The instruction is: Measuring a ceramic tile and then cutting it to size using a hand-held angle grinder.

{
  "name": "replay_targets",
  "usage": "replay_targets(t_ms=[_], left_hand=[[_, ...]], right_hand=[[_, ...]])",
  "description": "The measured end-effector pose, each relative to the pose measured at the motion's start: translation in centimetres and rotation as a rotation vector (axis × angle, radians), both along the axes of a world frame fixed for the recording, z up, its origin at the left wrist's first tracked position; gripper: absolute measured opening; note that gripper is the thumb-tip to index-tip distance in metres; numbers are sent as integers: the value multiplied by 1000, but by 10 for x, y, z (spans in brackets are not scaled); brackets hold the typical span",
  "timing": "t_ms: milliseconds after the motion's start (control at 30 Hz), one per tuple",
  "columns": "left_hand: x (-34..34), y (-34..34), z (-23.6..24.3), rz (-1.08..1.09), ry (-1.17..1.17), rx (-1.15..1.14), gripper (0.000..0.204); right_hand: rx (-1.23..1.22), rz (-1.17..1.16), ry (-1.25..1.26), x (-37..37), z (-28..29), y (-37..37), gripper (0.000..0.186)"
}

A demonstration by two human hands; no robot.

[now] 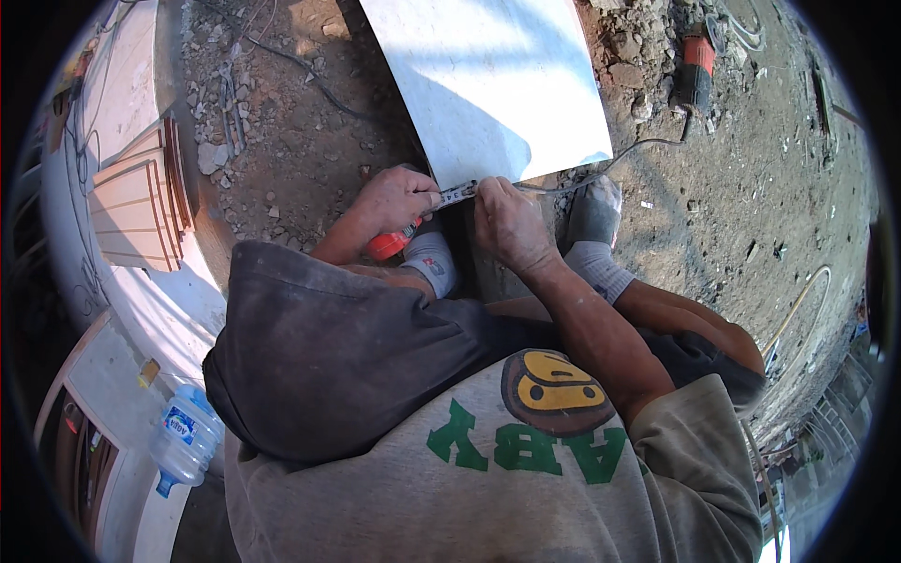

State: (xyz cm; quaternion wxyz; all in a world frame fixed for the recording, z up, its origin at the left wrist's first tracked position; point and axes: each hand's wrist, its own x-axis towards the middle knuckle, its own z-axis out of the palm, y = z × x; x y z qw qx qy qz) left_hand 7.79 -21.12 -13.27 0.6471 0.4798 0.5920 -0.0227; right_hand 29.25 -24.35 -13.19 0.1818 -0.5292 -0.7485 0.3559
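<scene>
A white tile or panel (497, 89) lies in front of me, partly in sunlight, its near edge just beyond my hands. At its near left corner, my left hand (396, 200) is closed on a tape measure, whose red case (388, 243) shows below the fingers. A short length of pale blade (457, 194) runs from there along the tile's edge to my right hand (510, 221). That hand is closed in a pinch on the blade's end, the fingertips touching or very near the tile. Its fingers hide the tip of the blade.
A red and black angle grinder (696, 73) lies at the far right, with a dark cable (624, 158) running near the tile. Rubble covers the dirt ground. Stacked brown boards (141, 202) and a large blue water bottle (186, 439) stand on the left. My feet flank the tile's near edge.
</scene>
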Motion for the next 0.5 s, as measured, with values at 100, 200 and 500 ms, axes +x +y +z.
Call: replay_targets(t_ms=[100, 200, 500], left_hand=[[1, -3, -4, 44, -27, -34, 20], [0, -5, -8, 24, -61, -29, 20], [4, 2, 5, 7, 2, -60, 19]], right_hand=[[19, 11, -38, 0, 0, -1, 7], [-7, 15, -23, 2, -2, -6, 7], [-15, 31, -81, -3, 3, 3, 9]])
